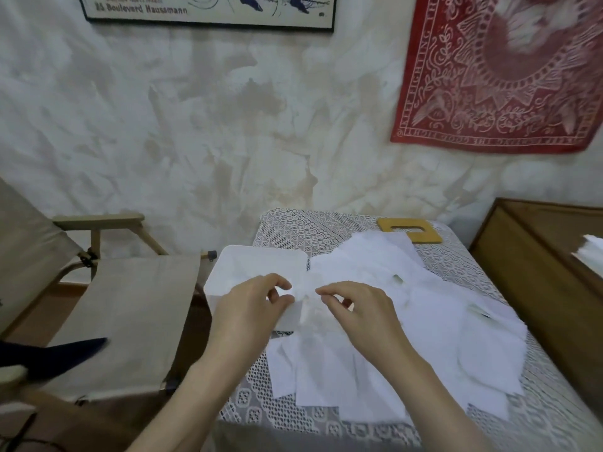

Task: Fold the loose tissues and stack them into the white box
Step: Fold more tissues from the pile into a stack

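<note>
Our left hand (251, 308) and right hand (359, 313) meet close in, each grip pinching one crumpled tissue (305, 306) at the near right corner of the white box (261, 265) (open, at the left edge of the worktop (293, 230)). To the right we see loose tissues (424, 321) sprawling. A tan slotted board (424, 238) lies behind them, and a canvas chair (130, 314) stands to the left.

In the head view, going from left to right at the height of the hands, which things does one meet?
The canvas chair → left hand → tissue pinched by both hands → right hand → loose tissues → brown wooden furniture.
</note>
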{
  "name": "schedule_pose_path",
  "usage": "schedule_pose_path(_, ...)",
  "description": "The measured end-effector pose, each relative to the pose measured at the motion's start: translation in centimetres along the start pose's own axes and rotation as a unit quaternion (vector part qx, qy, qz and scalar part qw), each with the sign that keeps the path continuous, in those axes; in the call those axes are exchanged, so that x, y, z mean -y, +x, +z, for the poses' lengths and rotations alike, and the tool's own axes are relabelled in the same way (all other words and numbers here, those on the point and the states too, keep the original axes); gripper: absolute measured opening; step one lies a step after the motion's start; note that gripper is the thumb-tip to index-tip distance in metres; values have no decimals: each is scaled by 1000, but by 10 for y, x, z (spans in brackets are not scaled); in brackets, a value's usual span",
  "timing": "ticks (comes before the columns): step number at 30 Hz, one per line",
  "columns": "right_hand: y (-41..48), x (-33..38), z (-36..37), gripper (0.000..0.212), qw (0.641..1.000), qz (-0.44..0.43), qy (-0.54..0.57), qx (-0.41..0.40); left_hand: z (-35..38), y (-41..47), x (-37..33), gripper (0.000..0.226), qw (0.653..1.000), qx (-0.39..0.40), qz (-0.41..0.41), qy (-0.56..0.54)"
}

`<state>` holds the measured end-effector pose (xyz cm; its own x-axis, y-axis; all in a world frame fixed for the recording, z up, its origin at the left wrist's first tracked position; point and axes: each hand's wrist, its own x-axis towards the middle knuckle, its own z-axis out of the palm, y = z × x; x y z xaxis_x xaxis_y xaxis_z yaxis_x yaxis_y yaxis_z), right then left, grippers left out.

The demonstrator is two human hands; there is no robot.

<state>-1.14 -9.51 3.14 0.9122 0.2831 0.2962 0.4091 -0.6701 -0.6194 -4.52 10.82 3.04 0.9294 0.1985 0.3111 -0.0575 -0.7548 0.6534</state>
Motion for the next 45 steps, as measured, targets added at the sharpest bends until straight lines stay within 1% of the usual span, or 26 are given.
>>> schedule_pose_path(3,-19,-24,-18,18,1000,21,-17,-9,31,-21,-22,8,999,9,42,-11)
schedule_pose_path(5,-31,-46,-31,18,998,33,-47,-12,55,-32,-35,8,997,32,64,-19)
schedule_pose_path(8,-45,-87,-48,21,990,58,-130,-16,91,-39,-49,13,994,88,71,-8)
schedule_pose_path(10,-55,-112,-53,25,982,89,-168,2,111,-38,-49,17,992,111,62,6)
schedule_pose_path(13,-66,-138,-49,28,983,119,-134,27,134,-34,-49,19,991,117,58,35)
schedule_pose_path(17,-60,-147,-53,30,986,111,-110,54,148,-29,-59,12,992,100,50,61)
schedule_pose_path(19,-58,-145,-63,22,985,133,-101,39,149,-30,-62,11,992,89,52,73)
schedule_pose_path(21,-57,-147,-76,14,976,186,-109,-1,148,-31,-65,10,992,86,51,77)
schedule_pose_path(22,-57,-150,-83,17,970,219,-105,-21,148,-31,-65,10,992,88,52,76)
schedule_pose_path(23,-58,-154,-90,23,963,248,-95,-32,147,-32,-65,10,992,90,51,74)
schedule_pose_path(25,-60,-160,-98,37,954,292,-55,-25,145,-34,-66,10,993,90,46,58)
schedule_pose_path(26,-60,-162,-98,38,954,298,-25,-22,144,-36,-66,10,994,89,44,51)
schedule_pose_path(28,-59,-162,-92,28,960,274,20,-57,143,-39,-67,12,994,93,46,42)
schedule_pose_path(30,-56,-158,-85,17,966,236,25,-102,142,-40,-72,18,993,99,43,39)
schedule_pose_path(33,-54,-149,-83,15,973,184,25,-140,137,-38,-79,25,993,103,47,27)
schedule_pose_path(34,-53,-147,-84,12,972,170,59,-150,135,-37,-81,27,993,107,50,20)
schedule_pose_path(35,-52,-143,-86,10,967,161,121,-156,133,-36,-82,30,993,110,49,6)
schedule_pose_path(36,-52,-137,-88,8,955,157,197,-157,131,-34,-83,35,992,115,45,-17)
schedule_pose_path(38,-53,-126,-90,9,919,161,338,-125,128,-32,-87,45,988,128,23,-87)
schedule_pose_path(39,-54,-122,-90,9,903,166,383,-99,128,-30,-90,46,982,135,4,-128)
schedule_pose_path(41,-55,-116,-87,9,886,173,427,-54,128,-27,-94,34,962,157,-40,-218)
schedule_pose_path(42,-55,-114,-84,8,881,174,438,-37,128,-27,-95,32,946,173,-60,-268)
schedule_pose_path(43,-54,-112,-81,7,880,174,442,-26,129,-26,-93,38,927,188,-78,-315)
schedule_pose_path(44,-53,-111,-77,7,881,174,440,-20,132,-26,-89,42,908,202,-95,-354)
schedule_pose_path(45,-52,-111,-73,7,886,173,430,-18,135,-28,-83,40,893,210,-105,-385)
